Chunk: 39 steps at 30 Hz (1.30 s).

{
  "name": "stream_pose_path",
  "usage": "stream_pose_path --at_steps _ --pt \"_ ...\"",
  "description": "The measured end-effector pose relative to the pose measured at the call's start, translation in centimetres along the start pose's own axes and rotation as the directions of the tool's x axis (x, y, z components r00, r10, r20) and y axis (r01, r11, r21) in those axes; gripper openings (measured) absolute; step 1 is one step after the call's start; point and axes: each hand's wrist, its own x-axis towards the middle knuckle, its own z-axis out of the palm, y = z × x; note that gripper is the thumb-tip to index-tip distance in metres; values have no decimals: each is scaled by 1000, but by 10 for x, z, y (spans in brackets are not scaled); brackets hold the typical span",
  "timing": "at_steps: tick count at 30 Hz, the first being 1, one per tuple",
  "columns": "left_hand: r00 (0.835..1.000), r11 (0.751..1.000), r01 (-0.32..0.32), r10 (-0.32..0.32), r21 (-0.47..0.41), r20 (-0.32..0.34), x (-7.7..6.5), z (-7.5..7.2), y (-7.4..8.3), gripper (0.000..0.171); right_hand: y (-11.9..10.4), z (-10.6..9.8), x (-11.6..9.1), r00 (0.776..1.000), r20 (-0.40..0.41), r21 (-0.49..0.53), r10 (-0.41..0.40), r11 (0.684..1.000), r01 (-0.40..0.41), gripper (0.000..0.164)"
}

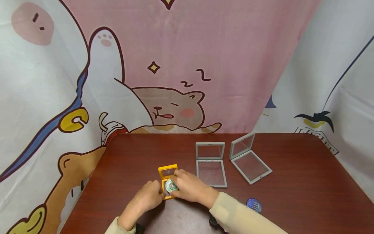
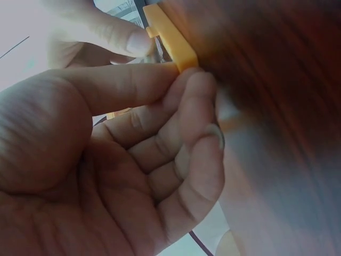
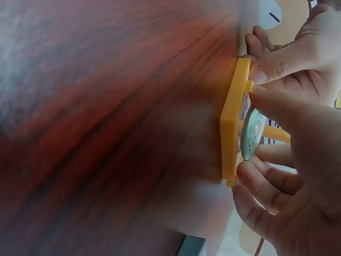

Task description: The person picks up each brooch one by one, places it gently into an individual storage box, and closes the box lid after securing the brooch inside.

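A small yellow case [image 1: 168,167] with a clear window stands open on the table, its lid raised at the back. My left hand [image 1: 149,196] pinches the case's left edge between thumb and fingers, as the left wrist view shows at the yellow corner [image 2: 184,53]. My right hand [image 1: 191,187] holds a round green badge [image 1: 170,186] by its edge over the case's base. In the right wrist view, the badge [image 3: 249,138] is tilted against the opening of the case, with thumb and fingertips at its rim.
Two larger grey clear-windowed cases stand open farther back to the right, one facing straight [image 1: 210,143] and one turned [image 1: 261,177]. A round blue badge [image 1: 254,205] lies beyond my right sleeve. A small dark object [image 1: 214,222] shows beside that sleeve. A printed curtain hangs behind the table.
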Motion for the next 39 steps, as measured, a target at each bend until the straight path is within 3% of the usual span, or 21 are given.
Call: stream_pose_path --at_steps 23,30,36,39 --pt "1000 1000 -4 4 -11 -8 0 1 0 48 0 1 2 999 51 -81 6 997 -2 39" --pt "999 1000 -31 31 0 -30 0 2 -1 49 3 -12 1 997 -68 12 -22 1000 22 20" --pt "999 1000 -25 25 7 -34 1 2 -2 51 9 -32 2 974 -219 61 -63 995 78 15" --pt "999 1000 -23 23 6 -33 1 2 -2 51 11 -38 3 964 -261 66 -48 996 68 15"
